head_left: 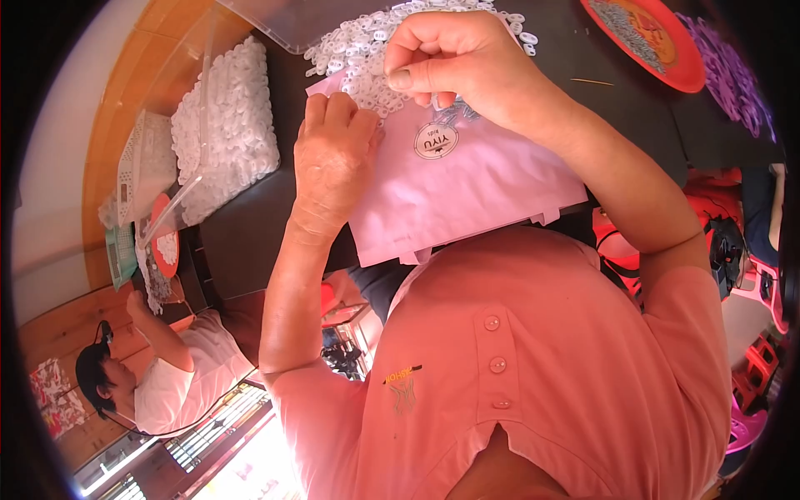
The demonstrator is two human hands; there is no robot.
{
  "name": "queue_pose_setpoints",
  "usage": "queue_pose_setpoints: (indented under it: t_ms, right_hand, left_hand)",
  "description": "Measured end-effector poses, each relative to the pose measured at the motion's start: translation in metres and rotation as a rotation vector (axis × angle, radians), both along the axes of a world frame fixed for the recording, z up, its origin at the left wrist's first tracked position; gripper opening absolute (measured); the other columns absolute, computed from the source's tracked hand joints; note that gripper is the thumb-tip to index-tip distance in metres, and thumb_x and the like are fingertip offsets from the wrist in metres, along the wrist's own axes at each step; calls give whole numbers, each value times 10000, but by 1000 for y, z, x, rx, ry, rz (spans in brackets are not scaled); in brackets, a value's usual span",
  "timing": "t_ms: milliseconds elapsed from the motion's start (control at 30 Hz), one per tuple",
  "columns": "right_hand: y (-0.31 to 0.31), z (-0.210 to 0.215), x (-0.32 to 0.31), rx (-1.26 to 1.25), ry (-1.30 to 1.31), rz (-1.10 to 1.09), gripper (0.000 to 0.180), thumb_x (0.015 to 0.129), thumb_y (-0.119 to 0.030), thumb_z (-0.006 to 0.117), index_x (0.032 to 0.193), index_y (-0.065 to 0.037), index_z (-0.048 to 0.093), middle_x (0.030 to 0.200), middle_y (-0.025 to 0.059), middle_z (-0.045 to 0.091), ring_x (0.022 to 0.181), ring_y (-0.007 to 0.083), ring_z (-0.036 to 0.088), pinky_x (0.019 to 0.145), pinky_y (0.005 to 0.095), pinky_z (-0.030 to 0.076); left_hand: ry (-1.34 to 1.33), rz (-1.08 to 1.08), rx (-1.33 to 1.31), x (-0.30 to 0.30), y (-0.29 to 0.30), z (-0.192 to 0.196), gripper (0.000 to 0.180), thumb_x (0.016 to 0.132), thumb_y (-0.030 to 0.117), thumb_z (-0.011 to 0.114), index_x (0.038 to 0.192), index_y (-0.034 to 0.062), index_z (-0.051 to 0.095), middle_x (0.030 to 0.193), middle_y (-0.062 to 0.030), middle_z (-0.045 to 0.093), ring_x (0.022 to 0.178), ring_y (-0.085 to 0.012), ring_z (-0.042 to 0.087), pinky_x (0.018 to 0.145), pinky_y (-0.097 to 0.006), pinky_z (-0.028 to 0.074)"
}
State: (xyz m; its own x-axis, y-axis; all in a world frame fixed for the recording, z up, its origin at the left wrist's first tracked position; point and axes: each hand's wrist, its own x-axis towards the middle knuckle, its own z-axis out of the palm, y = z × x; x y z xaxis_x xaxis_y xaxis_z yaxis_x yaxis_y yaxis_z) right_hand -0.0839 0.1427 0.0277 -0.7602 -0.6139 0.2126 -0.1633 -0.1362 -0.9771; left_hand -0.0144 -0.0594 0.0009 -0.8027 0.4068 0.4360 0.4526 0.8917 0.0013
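A pink bag (475, 196) with a round white label lies flat on the dark table. My left hand (333, 154) rests over its left side, fingers curled and close together; the fingertips are hidden. Above the bag's far part is my right hand (467, 62), thumb and fingers drawn into a pinch. Just below those fingers a small pale piece shows, too small to name. Several slender blue-grey pieces (463, 109) lie on the bag near the label. Many small white oval tags (358, 50) with dark marks are heaped beyond both hands, some on the bag's far edge.
At left stands a clear bin packed with white pieces (229, 125). A red plate (692, 79) of grey slender pieces sits far right, by a purple pile (733, 75). One thin yellowish stick (592, 82) lies on the table. Another person (192, 367) in a white shirt works at left.
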Motion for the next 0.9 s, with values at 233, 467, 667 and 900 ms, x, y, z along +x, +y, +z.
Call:
queue_pose_setpoints:
  t_ms: [233, 467, 667, 900]
  right_hand:
    - [-2, -5, -2, -47, 16, -2, 42, 816, -33, 662, 846, -12, 642, 715, -7, 597, 615, 57, 517, 548, 226, 420]
    - [-6, -13, 1, 9, 141, -81, 54, 893, -75, 644, 915, -42, 607, 755, -28, 584, 653, 37, 530, 545, 204, 424]
    - [-3, -8, 1, 8, 110, -112, 44, 895, -47, 632, 924, -27, 606, 777, -10, 608, 679, 45, 560, 564, 200, 459]
    - [-9, -11, 3, -94, 58, -179, 36, 880, -51, 633, 885, -29, 604, 753, -6, 603, 616, 46, 533, 519, 205, 433]
  left_hand:
    - [120, -40, -39, -12, -5, -7, 164, 724, 15, 712, 847, 51, 609, 826, -72, 547, 804, -260, 525, 643, -344, 488]
    - [-451, 25, 1025, -1, 22, 23, 36, 886, 40, 634, 903, 8, 639, 789, -41, 612, 721, -119, 570, 617, -261, 461]
    - [-667, 7, 1599, 0, 36, 23, 80, 865, 23, 677, 925, -21, 647, 794, -34, 641, 686, -80, 561, 590, -229, 453]
    - [-589, -23, 1653, 1, 36, 16, 70, 856, 3, 672, 918, -26, 658, 776, -49, 647, 679, -101, 567, 589, -234, 450]
